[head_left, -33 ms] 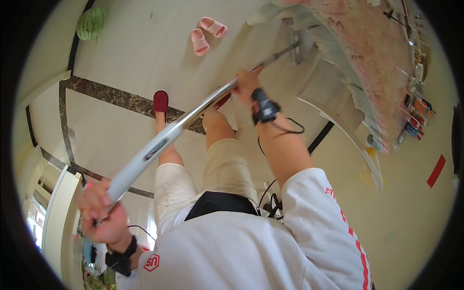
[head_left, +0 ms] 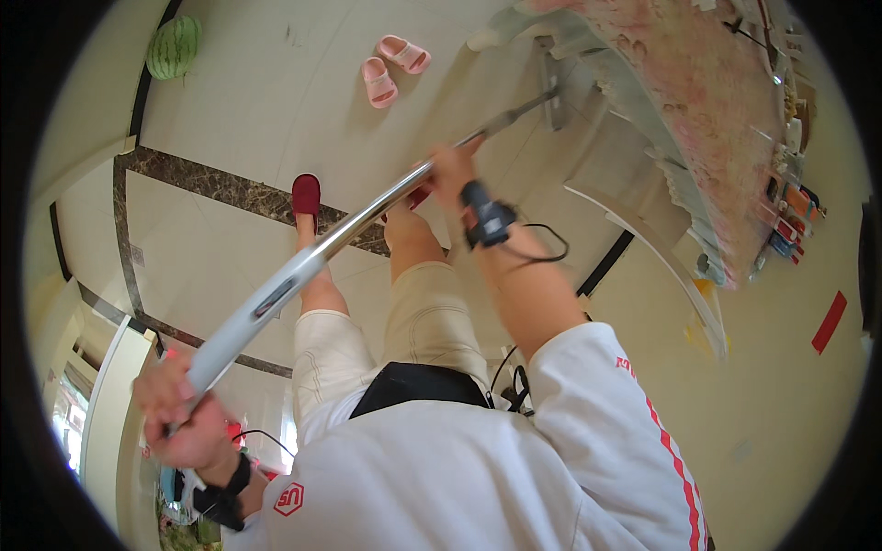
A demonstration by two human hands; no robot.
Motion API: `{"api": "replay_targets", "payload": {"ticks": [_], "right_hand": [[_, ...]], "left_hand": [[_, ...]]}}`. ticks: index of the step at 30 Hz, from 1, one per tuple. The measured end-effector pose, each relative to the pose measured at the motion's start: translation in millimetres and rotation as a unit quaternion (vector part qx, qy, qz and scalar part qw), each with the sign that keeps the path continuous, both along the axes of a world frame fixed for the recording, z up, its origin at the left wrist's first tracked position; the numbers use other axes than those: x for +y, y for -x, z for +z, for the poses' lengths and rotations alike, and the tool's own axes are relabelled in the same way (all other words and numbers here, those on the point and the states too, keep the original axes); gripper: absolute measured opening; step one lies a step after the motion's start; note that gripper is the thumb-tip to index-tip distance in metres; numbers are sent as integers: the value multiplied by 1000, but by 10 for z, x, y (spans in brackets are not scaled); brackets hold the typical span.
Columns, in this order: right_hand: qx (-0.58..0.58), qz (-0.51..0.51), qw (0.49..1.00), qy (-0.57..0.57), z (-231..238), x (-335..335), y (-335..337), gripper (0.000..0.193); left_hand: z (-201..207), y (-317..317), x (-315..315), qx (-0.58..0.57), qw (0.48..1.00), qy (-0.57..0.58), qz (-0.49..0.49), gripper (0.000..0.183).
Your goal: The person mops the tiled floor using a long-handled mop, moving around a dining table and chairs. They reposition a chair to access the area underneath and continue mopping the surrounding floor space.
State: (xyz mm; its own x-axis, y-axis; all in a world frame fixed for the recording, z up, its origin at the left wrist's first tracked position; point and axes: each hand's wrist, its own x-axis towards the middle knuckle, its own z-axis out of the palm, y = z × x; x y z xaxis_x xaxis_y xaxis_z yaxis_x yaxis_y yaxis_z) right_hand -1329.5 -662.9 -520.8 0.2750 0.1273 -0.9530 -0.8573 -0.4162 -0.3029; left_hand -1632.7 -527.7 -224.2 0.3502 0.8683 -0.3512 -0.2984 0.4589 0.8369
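Slanting across my body is a long flat mop [head_left: 344,230] with a chrome tube and a grey plastic grip. My left hand [head_left: 188,413], low at the left, is wrapped round the end of the grip. Further up, my right hand [head_left: 452,173] is closed round the chrome tube and slightly blurred. Beyond it the pole thins and reaches a narrow grey bar [head_left: 551,87], seemingly the mop head, on the floor beside the table's draped edge. Both wrists wear black devices with cables.
A table with a pink patterned cloth [head_left: 680,83] and frilled edge stands at the right, with small items along its far side. A curved pale chair edge [head_left: 657,243] is nearer. Pink clogs [head_left: 378,83] and a watermelon [head_left: 173,48] lie on the tiled floor ahead.
Both hands and the mop have shifted slightly left and back toward me. The far end of the pole and the grey bar have moved a little left too.
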Motion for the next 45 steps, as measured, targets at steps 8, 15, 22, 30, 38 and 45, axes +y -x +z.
{"api": "replay_targets", "payload": {"ticks": [8, 15, 22, 30, 38, 45], "right_hand": [[80, -66, 995, 8, 1152, 361, 1075, 91], [10, -234, 972, -23, 1264, -65, 428, 55], [50, -432, 899, -52, 440, -1235, -849, 13], [-39, -478, 877, 12, -355, -2357, -1905, 5], [-40, -310, 950, 9, -562, -2050, -1556, 6], [17, -137, 990, -15, -55, -862, -350, 14]], "left_hand": [[1032, 625, 287, 77, 987, -85, 111, 25], [951, -10, 160, 35, 968, -247, 39, 27], [39, -1121, 121, -177, 849, -236, -438, 21], [-1097, -2241, -802, -164, 879, -123, -431, 10], [-1092, -1780, -656, -82, 920, -100, -371, 19], [-571, -573, 9, -12, 969, -45, -242, 25]]}}
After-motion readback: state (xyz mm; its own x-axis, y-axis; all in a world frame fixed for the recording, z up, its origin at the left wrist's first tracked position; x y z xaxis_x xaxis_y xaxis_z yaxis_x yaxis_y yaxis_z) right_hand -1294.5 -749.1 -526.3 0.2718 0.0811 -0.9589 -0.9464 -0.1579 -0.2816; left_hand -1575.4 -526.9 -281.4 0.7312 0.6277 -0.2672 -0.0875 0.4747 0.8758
